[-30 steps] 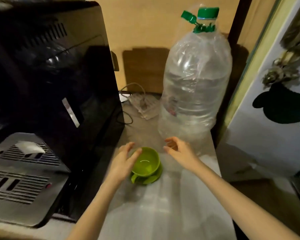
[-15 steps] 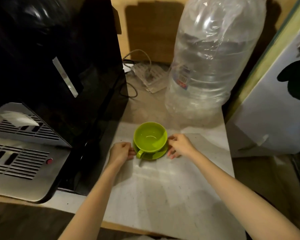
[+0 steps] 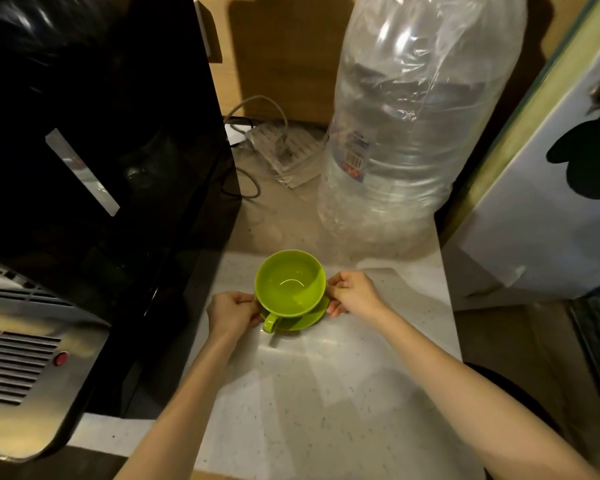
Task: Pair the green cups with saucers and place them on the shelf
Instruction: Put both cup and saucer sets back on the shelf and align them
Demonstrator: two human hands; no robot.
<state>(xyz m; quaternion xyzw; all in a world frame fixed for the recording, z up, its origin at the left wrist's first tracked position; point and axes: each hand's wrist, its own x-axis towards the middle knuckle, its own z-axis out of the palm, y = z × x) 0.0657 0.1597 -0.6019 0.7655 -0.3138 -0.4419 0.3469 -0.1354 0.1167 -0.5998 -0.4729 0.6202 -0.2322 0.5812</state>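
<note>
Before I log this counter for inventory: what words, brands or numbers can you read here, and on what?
Nothing can be read.
Big water bottle: its label shows a barcode and red-and-blue print, too small and blurred to read.
Green cup, saucer: no markings visible.
Black appliance: no lettering visible.

Upright green cup [image 3: 290,283] sits on matching saucer [image 3: 305,320].

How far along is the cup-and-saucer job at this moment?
Done: one green cup sits on its green saucer. In hand: the left hand and right hand grip the saucer's opposite edges on the pale counter. Left: placing it on the shelf; no shelf or other cups are in view.
</note>
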